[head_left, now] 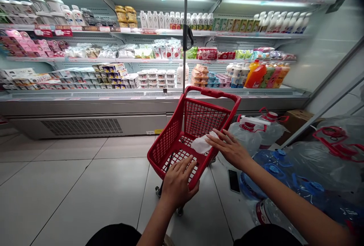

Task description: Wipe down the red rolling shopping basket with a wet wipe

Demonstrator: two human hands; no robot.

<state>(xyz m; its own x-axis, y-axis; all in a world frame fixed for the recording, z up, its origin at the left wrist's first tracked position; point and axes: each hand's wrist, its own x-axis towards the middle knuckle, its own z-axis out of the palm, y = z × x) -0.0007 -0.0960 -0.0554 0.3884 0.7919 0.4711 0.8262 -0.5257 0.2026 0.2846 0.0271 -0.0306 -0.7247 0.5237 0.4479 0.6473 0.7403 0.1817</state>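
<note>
A red plastic shopping cart [163, 151] with lattice walls stands on the tiled floor in front of me, its handle [212, 93] on the far side. My left hand [178, 179] grips the near rim, fingers over the edge and thumb outside. At the right rim is my right hand [229, 148], its fingers holding a white cloth or tissue [201, 144] that hangs into the basket. The fingers are fairly straight, and the palm side is hidden. Black wheels [179, 211] show below the basket.
Behind the cart runs a refrigerated display case [85, 105] stocked with dairy and drinks, with a vertical door handle [187, 37]. On the right, large water bottles [273, 166] crowd the floor. A phone [234, 180] lies beside them, near my right forearm.
</note>
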